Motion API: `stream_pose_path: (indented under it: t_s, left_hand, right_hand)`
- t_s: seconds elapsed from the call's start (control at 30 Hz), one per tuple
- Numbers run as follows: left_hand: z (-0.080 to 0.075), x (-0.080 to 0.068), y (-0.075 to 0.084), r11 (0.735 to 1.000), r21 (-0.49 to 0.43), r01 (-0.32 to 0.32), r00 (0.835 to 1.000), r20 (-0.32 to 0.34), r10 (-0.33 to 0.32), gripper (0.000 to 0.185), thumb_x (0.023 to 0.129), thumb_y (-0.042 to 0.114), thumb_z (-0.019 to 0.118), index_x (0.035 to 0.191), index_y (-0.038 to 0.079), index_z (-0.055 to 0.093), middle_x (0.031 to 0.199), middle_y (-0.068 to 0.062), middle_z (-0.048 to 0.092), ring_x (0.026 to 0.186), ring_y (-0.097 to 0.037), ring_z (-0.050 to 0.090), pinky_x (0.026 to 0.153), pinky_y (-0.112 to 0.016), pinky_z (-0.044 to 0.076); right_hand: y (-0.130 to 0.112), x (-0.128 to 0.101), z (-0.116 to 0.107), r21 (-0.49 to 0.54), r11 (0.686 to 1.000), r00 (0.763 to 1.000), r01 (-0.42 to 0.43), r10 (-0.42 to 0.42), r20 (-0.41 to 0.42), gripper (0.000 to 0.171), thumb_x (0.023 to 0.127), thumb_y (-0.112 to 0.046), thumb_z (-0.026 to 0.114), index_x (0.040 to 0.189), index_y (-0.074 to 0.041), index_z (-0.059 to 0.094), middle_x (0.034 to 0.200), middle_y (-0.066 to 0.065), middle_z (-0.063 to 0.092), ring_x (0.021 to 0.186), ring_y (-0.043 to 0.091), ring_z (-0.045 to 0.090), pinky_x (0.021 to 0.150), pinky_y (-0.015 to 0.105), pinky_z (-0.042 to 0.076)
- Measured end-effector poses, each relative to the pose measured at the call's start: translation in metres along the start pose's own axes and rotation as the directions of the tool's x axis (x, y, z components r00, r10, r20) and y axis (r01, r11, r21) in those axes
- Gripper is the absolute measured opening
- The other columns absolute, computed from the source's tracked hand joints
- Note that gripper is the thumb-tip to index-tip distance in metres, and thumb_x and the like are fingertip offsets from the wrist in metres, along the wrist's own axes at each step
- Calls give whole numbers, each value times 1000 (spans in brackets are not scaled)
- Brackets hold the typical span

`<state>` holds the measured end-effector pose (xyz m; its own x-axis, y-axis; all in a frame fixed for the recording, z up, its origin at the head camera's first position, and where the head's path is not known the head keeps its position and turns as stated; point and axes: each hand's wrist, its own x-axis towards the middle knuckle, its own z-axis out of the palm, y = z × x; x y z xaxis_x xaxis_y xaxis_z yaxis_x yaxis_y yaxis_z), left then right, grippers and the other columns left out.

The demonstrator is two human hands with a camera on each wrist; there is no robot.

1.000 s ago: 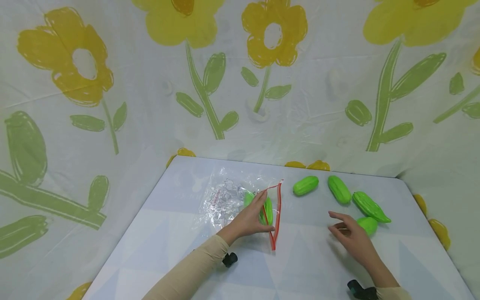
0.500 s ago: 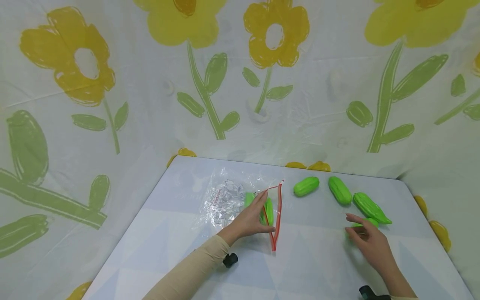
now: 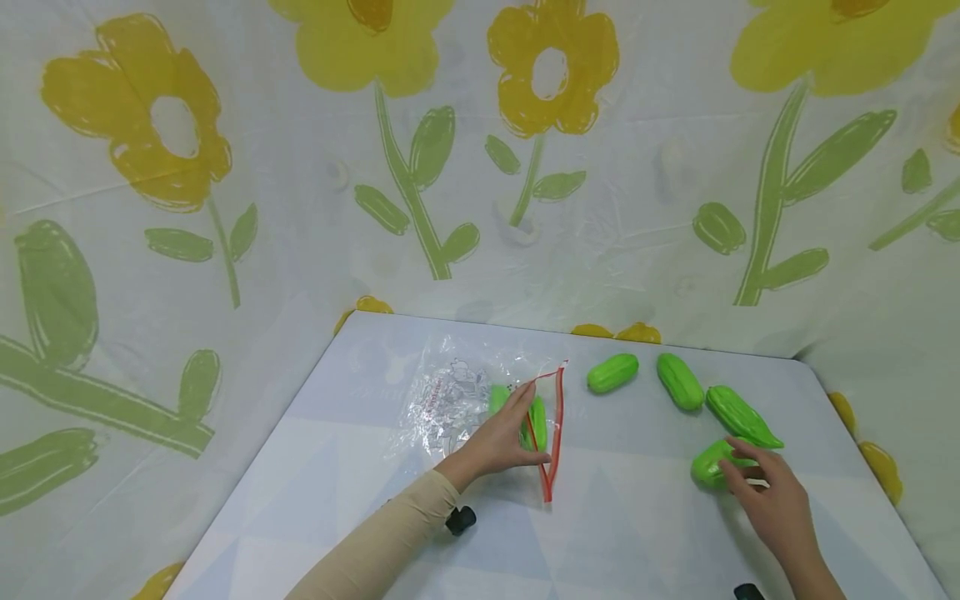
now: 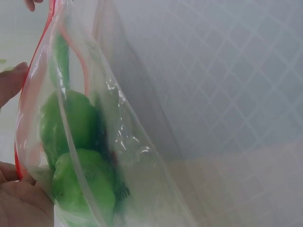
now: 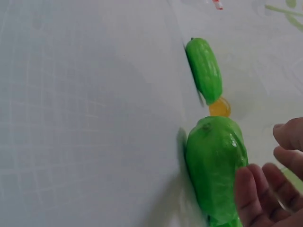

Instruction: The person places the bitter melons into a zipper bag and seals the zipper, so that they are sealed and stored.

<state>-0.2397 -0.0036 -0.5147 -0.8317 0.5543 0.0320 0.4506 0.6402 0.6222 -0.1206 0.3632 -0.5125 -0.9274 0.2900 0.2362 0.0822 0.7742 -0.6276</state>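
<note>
Bag (image 3: pixel 446 408) lies on the counter (image 3: pixel 615 517), its red-edged mouth facing the loose gourds, with at least two bagged gourds (image 4: pixel 97 182) close to the opening. Left grip (image 3: pixel 495 442) is spread at the mouth, thumb and fingers apart. Right grip (image 3: pixel 774 496), half-curled and moderately wide, holds nothing; fingertips overlap the near gourd (image 3: pixel 708 464), contact not determinable. Left gourd (image 3: pixel 612 372), middle gourd (image 3: pixel 679 382) and right gourd (image 3: pixel 738 414) lie farther back. Judged risks: a fingertip nudge could roll the near gourd away; slack at the mouth could let the film collapse.
</note>
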Motion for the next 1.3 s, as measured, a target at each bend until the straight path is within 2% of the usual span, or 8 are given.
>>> stream_pose_path:
  t_s: [0.1, 0.2, 0.27, 0.33, 0.57, 0.9, 1.07, 1.3]
  left_hand:
    - [0, 0, 0, 1000, 2, 2, 1000, -1, -2, 114, 70, 46, 77, 150, 26, -1, 156, 8, 3, 138, -17, 23, 104, -37, 37]
    - [0, 0, 0, 1000, 3, 0, 1000, -2, 0, 114, 70, 46, 77, 150, 25, -1, 156, 7, 3, 138, -17, 23, 104, -38, 37]
    - [1, 1, -1, 1000, 5, -2, 1000, -2, 2, 114, 70, 46, 77, 150, 25, -1, 156, 7, 2, 139, -17, 22, 104, -37, 37]
    - [1, 1, -1, 1000, 9, -8, 1000, -5, 8, 114, 70, 46, 77, 151, 22, 0, 156, 7, 3, 139, -17, 22, 104, -38, 37]
    - [1, 1, -2, 1000, 15, -17, 1000, -10, 18, 114, 70, 47, 77, 151, 21, 1, 156, 7, 3, 138, -17, 24, 104, -38, 37]
    - [1, 1, -2, 1000, 17, -21, 1000, -6, 21, 114, 70, 48, 76, 150, 25, -2, 156, 6, 3, 139, -17, 21, 105, -37, 36]
    - [1, 1, -2, 1000, 7, -10, 1000, -2, 10, 114, 70, 48, 76, 149, 28, -3, 156, 7, 3, 139, -16, 21, 105, -37, 36]
    - [1, 2, 0, 1000, 0, 8, 1000, 0, -8, 113, 70, 47, 77, 149, 28, -2, 155, 10, 3, 139, -14, 19, 105, -37, 35]
  right_hand:
    - [2, -1, 0, -15, 998, 998, -67, 67, 4, 52, 89, -39, 60, 127, -4, 55, 117, 19, 48, 75, -12, 47, 52, 17, 46]
    - [5, -1, 0, 0, 990, 990, -140, 140, 17, 61, 87, -43, 60, 131, -1, 51, 122, 27, 39, 79, 13, 61, 48, 22, 47]
    - [7, 0, 1, 7, 983, 983, -181, 181, 27, 66, 87, -47, 59, 133, -1, 47, 126, 32, 34, 85, 31, 62, 47, 23, 47]
    - [8, 0, 2, 19, 975, 974, -223, 222, 45, 72, 86, -50, 58, 136, -1, 44, 129, 35, 29, 91, 39, 60, 47, 23, 49]
    - [8, 3, 3, 13, 958, 951, -287, 284, 119, 87, 82, -60, 56, 142, -1, 35, 136, 40, 19, 99, 44, 57, 56, 30, 54]
    - [14, 9, 12, 18, 986, 971, -163, 157, 181, 81, 86, -53, 56, 142, 0, 32, 138, 38, 20, 102, 49, 53, 61, 34, 55]
    - [13, 14, 15, 37, 986, 946, -163, 146, 289, 84, 85, -59, 52, 146, -8, 27, 145, 32, 16, 109, 50, 48, 69, 42, 55]
    - [1, 19, 24, 97, 986, 920, -134, 88, 383, 78, 84, -59, 54, 147, -19, 29, 152, 20, 13, 113, 48, 46, 72, 42, 54]
